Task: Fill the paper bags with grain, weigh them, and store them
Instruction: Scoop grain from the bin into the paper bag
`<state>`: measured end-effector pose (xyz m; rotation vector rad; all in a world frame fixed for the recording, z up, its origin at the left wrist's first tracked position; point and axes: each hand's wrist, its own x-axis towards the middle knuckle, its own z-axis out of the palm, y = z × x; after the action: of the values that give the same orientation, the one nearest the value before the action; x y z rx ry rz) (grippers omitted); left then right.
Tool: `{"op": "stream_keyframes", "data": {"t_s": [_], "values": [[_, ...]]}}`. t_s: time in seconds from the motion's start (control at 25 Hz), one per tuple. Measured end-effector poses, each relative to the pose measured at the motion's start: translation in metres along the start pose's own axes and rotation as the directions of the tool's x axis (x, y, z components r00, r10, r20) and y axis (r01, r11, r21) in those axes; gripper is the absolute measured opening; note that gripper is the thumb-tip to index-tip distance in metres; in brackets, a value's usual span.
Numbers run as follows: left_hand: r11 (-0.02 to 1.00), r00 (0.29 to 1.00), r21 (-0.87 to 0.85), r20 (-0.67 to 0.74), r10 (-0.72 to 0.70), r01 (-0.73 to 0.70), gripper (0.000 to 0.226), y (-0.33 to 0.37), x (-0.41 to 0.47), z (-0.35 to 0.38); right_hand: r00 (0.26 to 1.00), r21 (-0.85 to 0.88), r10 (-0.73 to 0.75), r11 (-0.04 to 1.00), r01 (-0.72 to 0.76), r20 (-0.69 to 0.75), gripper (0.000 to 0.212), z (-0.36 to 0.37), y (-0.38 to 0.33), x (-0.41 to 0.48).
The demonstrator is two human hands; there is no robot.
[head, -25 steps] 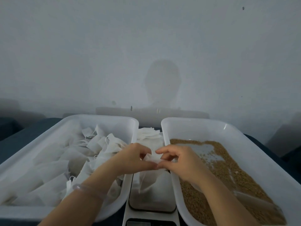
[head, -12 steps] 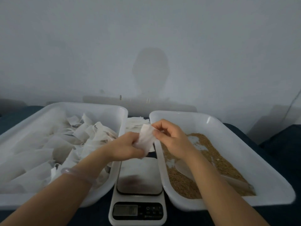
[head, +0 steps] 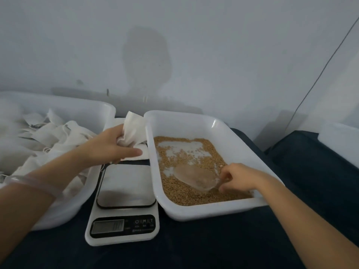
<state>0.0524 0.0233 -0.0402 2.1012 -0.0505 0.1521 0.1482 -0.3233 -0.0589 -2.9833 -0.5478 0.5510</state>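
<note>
While the left hand [head: 108, 146] clutches a limp paper bag [head: 134, 129] mid-frame, the right hand [head: 239, 180] curls round the clear scoop [head: 194, 179] in the grain [head: 184, 197]; filling, weighing and storing apparently remain.

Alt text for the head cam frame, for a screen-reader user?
A person's left hand holds up a white paper bag while the right hand grips a clear plastic scoop lying in a white plastic tray of brown grain. A white digital scale sits between that tray and another white tray of paper bags.
</note>
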Motion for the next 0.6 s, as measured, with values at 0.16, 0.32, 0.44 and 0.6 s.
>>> {"op": "stream_keyframes", "data": {"t_s": [0.16,0.32,0.44,0.6], "values": [[0.979,0.996,-0.186,0.009,-0.088,0.088,0.018,0.003,0.002,-0.002,0.975,-0.005,-0.147,0.989,0.148,-0.164,0.027,-0.013,-0.008,-0.001],[0.981,0.997,-0.183,0.025,-0.067,0.07,0.017,0.003,0.004,-0.003,0.923,-0.173,-0.361,0.925,0.338,-0.129,0.034,-0.01,-0.022,-0.007],[0.966,0.998,-0.249,0.035,-0.06,0.066,0.018,0.0,0.006,-0.006,0.94,-0.097,-0.339,0.937,0.335,-0.039,0.036,-0.011,-0.017,-0.013],[0.954,0.993,-0.278,0.046,-0.106,0.115,0.025,0.003,0.009,-0.005,0.971,0.022,-0.237,0.971,0.237,-0.02,0.04,-0.019,-0.001,-0.025]]}}
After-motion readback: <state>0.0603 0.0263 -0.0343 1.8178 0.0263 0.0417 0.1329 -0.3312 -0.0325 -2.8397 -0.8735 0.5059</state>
